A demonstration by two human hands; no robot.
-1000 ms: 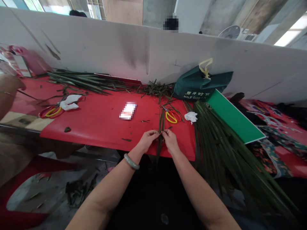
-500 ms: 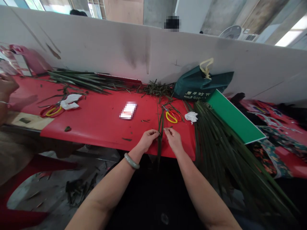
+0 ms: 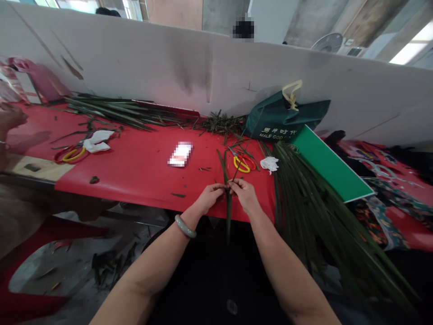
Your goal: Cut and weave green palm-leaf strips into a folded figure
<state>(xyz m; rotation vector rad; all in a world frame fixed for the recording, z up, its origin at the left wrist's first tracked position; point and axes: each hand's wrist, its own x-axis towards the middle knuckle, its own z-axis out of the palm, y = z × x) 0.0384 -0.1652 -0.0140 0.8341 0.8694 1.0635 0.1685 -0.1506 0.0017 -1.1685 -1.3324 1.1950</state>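
My left hand [image 3: 210, 196] and my right hand [image 3: 244, 193] meet at the front edge of the red table [image 3: 142, 174], both pinched on a long green leaf [image 3: 228, 212]. The leaf hangs down over the edge between my arms. Above my fingers it is split: one half lies on the red surface, and a thin strip [image 3: 241, 160] angles up to the right from my right fingers. A pale green bangle [image 3: 185, 227] sits on my left wrist. Yellow-handled scissors [image 3: 241, 164] lie just beyond my right hand.
A big bundle of long green leaves [image 3: 314, 203] lies to my right beside a green board [image 3: 329, 164] and a dark green bag [image 3: 282, 119]. More leaves [image 3: 115, 110] and trimmings [image 3: 221, 124] lie along the white partition. Another person's hand [image 3: 10, 118] is at far left.
The thin strip has parted from the leaf and now angles up to the right. My right hand has come back against my left. The leaf hangs a little lower.
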